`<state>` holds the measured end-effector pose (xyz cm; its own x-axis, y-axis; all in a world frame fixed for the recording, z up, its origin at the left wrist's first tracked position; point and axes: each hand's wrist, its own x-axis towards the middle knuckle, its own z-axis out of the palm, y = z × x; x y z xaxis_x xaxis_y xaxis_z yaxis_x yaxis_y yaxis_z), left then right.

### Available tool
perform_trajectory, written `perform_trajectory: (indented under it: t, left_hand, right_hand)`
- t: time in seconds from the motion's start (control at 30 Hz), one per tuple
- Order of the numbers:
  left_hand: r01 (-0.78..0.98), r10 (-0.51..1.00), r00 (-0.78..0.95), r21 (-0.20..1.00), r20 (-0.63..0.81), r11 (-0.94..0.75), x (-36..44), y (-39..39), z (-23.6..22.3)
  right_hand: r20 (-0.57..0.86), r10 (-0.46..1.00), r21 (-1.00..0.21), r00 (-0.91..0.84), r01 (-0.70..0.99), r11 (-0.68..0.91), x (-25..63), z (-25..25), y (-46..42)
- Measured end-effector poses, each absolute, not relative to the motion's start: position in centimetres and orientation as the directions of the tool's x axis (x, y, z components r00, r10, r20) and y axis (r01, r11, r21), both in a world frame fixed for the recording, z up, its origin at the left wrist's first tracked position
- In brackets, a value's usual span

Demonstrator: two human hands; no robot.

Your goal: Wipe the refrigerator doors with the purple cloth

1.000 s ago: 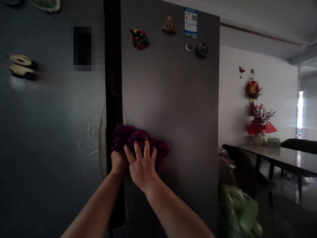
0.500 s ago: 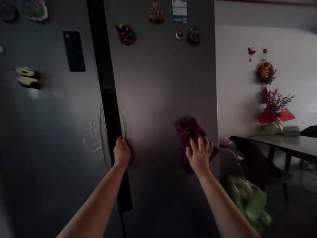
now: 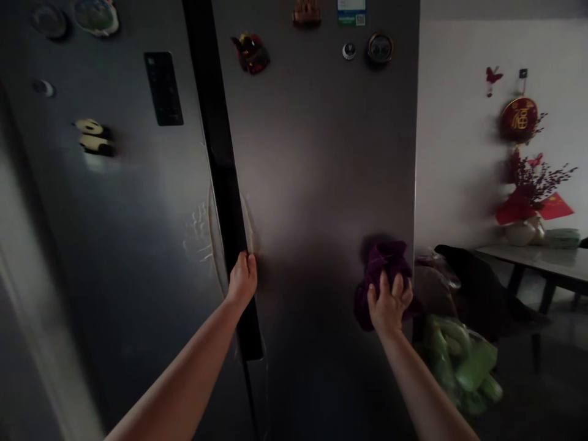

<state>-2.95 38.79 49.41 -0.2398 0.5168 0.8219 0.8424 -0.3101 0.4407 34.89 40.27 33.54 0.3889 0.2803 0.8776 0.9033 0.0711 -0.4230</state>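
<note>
A grey two-door refrigerator (image 3: 316, 184) fills most of the view. My left hand (image 3: 242, 278) is closed around the edge of its right door, at the dark handle recess (image 3: 225, 190) between the doors. Near the right edge of that door, my right hand (image 3: 389, 303) presses a crumpled purple cloth (image 3: 386, 254) against the surface, fingers spread over it. Part of the cloth is hidden under the palm. Pale scuffs or film edges show beside the recess. A panda magnet (image 3: 95, 138) and a black control panel (image 3: 164, 89) are on the left door.
Several magnets, one a round dial (image 3: 380, 48), sit high on the doors. Right of the refrigerator are a clear bag with green things (image 3: 473, 361), a dark chair (image 3: 478, 288) and a table (image 3: 551, 260). Red decorations (image 3: 519, 119) hang on the white wall.
My right hand has slid the purple cloth right and slightly down, toward the door's edge. My left hand keeps its grip at the recess. The whole view has shifted a little.
</note>
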Motion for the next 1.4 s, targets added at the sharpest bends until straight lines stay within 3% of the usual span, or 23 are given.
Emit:
perform_trajectory:
  t: [0.13,0.33,0.5,0.7,0.9,1.0,1.13,1.33,1.4]
  left_hand:
    - [0.823,0.594,-0.2,0.463,0.779,-0.33,-3.8,37.1,45.3]
    - [0.782,0.683,-0.177,0.523,0.709,-0.34,-5.3,35.4,39.2]
    - [0.776,0.734,-0.114,0.522,0.67,-0.355,-6.2,34.5,34.1]
    - [0.779,0.788,-0.109,0.544,0.605,-0.31,-7.3,33.4,29.1]
    - [0.798,0.826,-0.02,0.507,0.563,-0.326,-7.5,33.3,26.7]
    - [0.82,0.834,-0.013,0.484,0.552,-0.307,-7.4,33.4,26.1]
    - [0.855,0.838,-0.016,0.442,0.545,-0.271,-7.5,33.8,25.6]
    - [0.884,0.866,0.006,0.402,0.499,-0.238,-8.2,34.4,25.2]
    - [0.884,0.879,0.018,0.403,0.476,-0.236,-8.6,34.6,25.4]
  right_hand:
    - [0.924,0.321,-0.261,0.209,0.957,0.126,28.9,34.6,38.5]
    - [0.939,0.342,-0.086,-0.041,0.933,0.349,19.6,35.6,37.0]
    - [0.837,0.377,0.127,-0.396,0.811,0.571,12.9,33.6,36.5]
    - [0.78,0.341,0.195,-0.525,0.722,0.664,10.2,30.9,34.8]
    - [0.734,0.285,0.268,-0.616,0.648,0.713,14.4,27.8,35.7]
    - [0.809,0.288,0.234,-0.513,0.73,0.642,18.5,26.1,36.6]
    - [0.956,0.233,0.055,-0.181,0.886,0.46,25.0,24.7,37.5]
    - [0.938,0.337,-0.163,0.086,0.965,0.206,34.0,21.2,38.5]
    - [0.903,0.367,-0.289,0.224,0.948,0.132,36.3,19.1,39.2]
